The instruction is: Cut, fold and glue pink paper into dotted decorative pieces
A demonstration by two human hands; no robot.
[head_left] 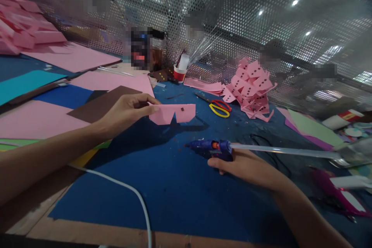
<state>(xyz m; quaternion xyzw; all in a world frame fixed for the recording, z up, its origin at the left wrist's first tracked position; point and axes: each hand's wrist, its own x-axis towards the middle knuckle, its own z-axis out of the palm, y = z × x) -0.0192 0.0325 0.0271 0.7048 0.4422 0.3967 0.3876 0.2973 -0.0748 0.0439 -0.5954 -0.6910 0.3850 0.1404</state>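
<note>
My left hand (130, 110) pinches the left end of a pink paper cutout (162, 114), holding it above the blue work surface (174, 193). The cutout has a V-shaped notch in its lower edge and one small dark square (182, 109) on its right half. In my right hand (247, 166) is a blue glue gun (207, 148), fingers wrapped round its handle. Its nozzle points left, below the cutout and apart from it. A long clear glue stick (279, 150) sticks out of its back end.
Scissors (219, 110) with red and yellow handles lie beyond the glue gun. A heap of dotted pink paper pieces (250, 87) stands behind them. Coloured sheets (37, 118) cover the left side. A red-and-white cup (180, 73) stands at the back; a white cable (128, 188) crosses in front.
</note>
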